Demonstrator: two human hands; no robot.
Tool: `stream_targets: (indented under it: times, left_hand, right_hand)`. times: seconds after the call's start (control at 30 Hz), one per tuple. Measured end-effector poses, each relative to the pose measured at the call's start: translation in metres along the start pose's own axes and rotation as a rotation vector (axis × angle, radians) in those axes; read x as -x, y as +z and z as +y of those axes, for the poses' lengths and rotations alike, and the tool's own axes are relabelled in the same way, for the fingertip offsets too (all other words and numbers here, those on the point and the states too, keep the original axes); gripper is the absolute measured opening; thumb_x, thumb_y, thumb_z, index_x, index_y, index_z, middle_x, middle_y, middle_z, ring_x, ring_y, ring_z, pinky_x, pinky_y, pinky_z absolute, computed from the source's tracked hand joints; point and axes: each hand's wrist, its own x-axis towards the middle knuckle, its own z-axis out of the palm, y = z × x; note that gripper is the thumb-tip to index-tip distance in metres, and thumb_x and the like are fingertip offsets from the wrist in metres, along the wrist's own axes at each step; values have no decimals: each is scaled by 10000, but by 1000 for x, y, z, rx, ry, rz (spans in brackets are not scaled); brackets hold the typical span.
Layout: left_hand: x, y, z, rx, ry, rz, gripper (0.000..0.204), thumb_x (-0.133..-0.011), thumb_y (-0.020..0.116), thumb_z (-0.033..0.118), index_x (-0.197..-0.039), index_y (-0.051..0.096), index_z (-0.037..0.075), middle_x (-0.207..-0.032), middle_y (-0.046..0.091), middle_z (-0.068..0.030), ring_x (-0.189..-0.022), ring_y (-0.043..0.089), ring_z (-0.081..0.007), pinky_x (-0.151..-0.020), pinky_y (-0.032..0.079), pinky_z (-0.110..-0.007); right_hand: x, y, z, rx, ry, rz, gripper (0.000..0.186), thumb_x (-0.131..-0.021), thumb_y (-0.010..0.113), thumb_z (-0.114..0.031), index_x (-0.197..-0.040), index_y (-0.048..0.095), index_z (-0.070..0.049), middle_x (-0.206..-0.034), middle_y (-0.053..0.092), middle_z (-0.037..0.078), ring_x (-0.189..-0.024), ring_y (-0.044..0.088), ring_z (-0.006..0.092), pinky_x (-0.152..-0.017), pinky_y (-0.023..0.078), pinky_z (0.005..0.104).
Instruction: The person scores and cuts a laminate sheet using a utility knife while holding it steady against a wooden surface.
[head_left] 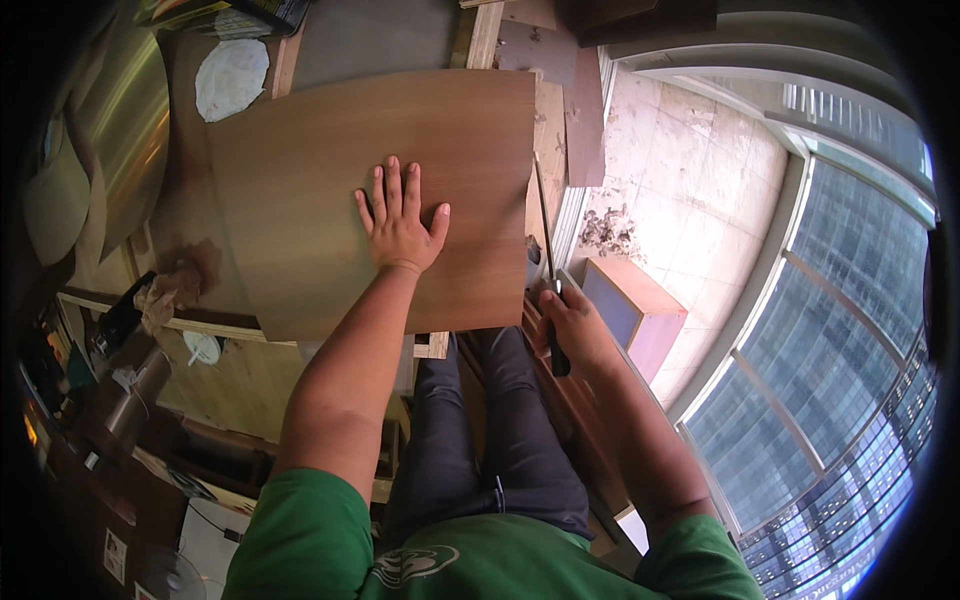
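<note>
Far left: curved glossy sheet (135, 130). Next, white crumpled thing (231, 80), just beside board's upper left corner. Brown board (300, 235) lying in front of worker (490, 560) in green shirt. Left hand (402, 230) flat on board, palm down, fingers spread. Long thin tool (546, 225) at board's right edge, pointing away from worker; cannot tell if touching. Right hand (572, 320) wrapped around tool's dark handle. Farther right: box (640, 300), then large window (850, 300).

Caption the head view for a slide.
Left hand flat on a brown sheet, right hand gripping a thin tool at the sheet's right edge.
</note>
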Motion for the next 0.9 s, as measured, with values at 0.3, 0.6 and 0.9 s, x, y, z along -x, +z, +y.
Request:
stream_targets:
  times: [0.3,0.6,0.9]
  left_hand:
    - [0,0,-1,-20,-8,-13,783,-973,503,569,-1633,286,207,-1727,179,-87,-1595,125,-297,-1278,9,-550]
    - [1,1,-2,-40,3,-5,782,-980,487,574,-1636,277,205,-1727,176,-90,-1593,124,-310,-1274,12,-557]
    - [-3,2,8,-11,26,-6,775,-981,491,566,-1631,296,192,-1725,181,-97,-1591,132,-314,-1273,17,-560]
  right_hand:
    - [-3,27,5,-31,48,13,426,-1108,441,-377,-1032,547,28,-630,546,98,-420,553,224,-397,455,366]
    - [-16,24,2,77,13,79,466,-1107,426,-388,-990,557,44,-640,546,104,-464,607,224,-398,484,383]
    - [-61,5,12,181,176,-15,496,-1099,415,-419,-948,565,29,-669,567,119,-427,585,253,-421,492,394]
